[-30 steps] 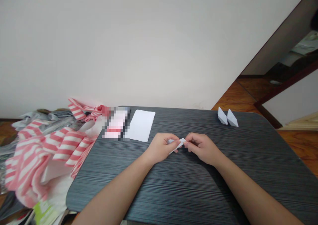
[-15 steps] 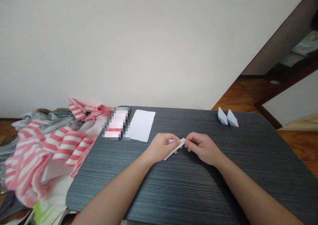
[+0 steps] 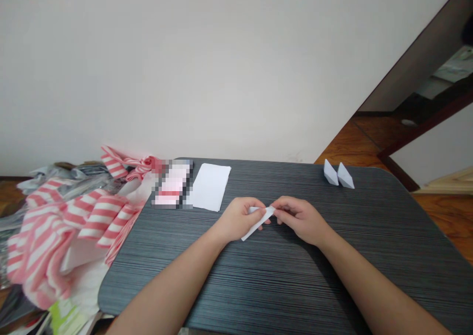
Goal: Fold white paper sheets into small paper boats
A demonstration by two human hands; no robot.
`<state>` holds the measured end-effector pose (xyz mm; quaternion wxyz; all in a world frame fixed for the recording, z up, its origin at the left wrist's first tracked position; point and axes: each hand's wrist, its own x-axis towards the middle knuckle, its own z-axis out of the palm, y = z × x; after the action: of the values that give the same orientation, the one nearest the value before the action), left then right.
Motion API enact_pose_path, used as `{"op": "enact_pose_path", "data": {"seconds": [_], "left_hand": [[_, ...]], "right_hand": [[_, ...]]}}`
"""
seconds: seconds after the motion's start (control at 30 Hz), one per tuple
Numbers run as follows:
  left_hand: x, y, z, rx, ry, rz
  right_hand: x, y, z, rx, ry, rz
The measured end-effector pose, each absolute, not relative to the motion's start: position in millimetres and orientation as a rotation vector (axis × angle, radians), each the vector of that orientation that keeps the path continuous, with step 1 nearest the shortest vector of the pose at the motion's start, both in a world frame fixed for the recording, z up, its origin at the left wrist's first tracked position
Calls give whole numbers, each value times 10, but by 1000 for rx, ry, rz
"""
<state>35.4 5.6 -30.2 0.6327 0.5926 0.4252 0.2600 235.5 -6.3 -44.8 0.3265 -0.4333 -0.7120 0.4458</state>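
Note:
A narrow strip of folded white paper (image 3: 254, 229) slants between my two hands, over the middle of the dark table. My left hand (image 3: 246, 219) grips it with the thumb on top and fingers behind. At its upper right end, my right hand (image 3: 297, 217) pinches the tip between thumb and fingers. Part of the paper is hidden behind my left fingers. A stack of white paper sheets (image 3: 210, 187) lies beyond my left hand. Past my right hand, near the far edge, two folded white paper pieces (image 3: 339, 175) stand side by side.
The dark wood-grained table (image 3: 236, 285) meets a pale wall (image 3: 221, 69) at the back. A blurred-out flat item (image 3: 173, 183) lies left of the sheets. Red-and-white striped cloth (image 3: 55, 236) is heaped beyond the table's left edge. Wooden floor (image 3: 343, 140) shows at the right.
The right fingers have closed further over the strip's upper tip. Its lower end has shifted slightly down and left, while my left hand keeps its grip.

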Motion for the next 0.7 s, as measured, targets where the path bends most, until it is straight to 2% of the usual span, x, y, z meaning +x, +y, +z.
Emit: {"op": "enact_pose_path", "data": {"seconds": [0.37, 0.7], "left_hand": [[348, 68, -398, 1315, 925, 610], [353, 73, -403, 1328, 907, 631]], "right_hand": [[2409, -21, -458, -941, -1972, 1011], [2392, -18, -429, -937, -2039, 969]]}}
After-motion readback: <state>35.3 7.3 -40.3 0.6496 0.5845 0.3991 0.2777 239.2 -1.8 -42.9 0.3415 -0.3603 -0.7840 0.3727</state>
